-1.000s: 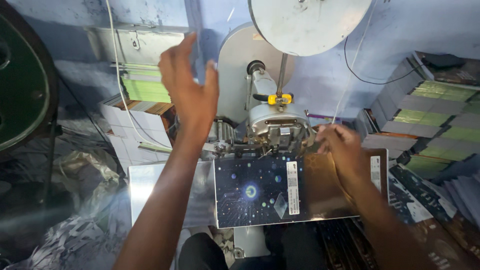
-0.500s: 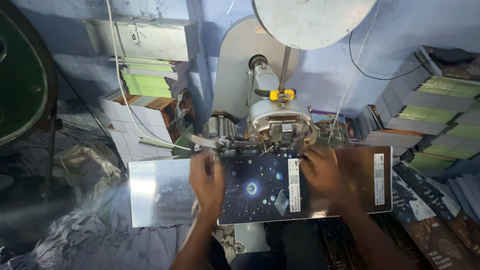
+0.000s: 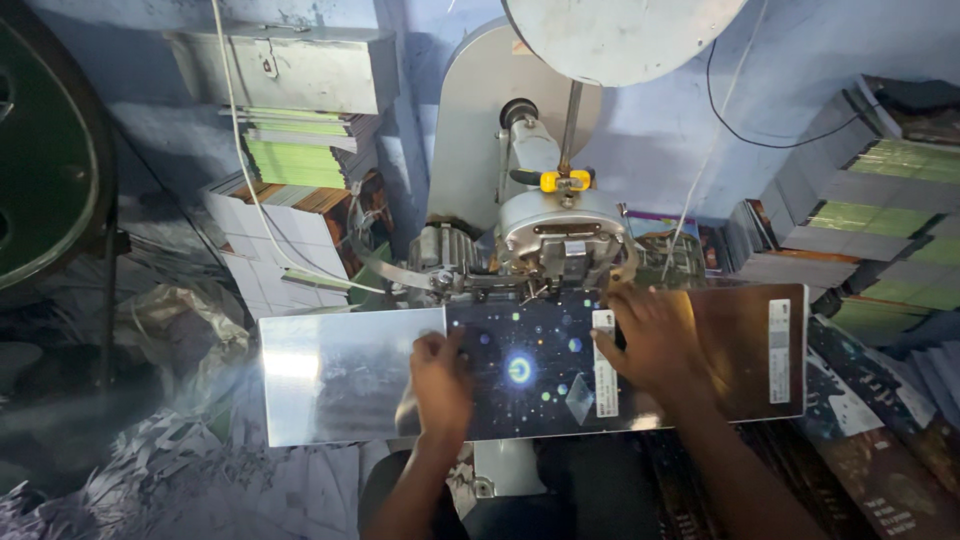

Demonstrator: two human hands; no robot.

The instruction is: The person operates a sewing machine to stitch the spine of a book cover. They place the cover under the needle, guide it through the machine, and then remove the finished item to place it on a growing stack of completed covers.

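Together, left hand (image 3: pixel 442 375) and right hand (image 3: pixel 655 340) press flat on dark cover (image 3: pixel 530 370).

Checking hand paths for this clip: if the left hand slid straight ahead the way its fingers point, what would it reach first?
The left hand lies flat on the dark starry cover, fingers pointing away from the person. Straight ahead it would likely meet the metal machine head at the cover's far edge, though depth is uncertain.

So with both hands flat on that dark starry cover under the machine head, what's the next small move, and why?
Probably a slight push forward: the left hand and right hand press the dark cover flat, its far edge right at the machine head, so seating it squarely there seems the likely step.
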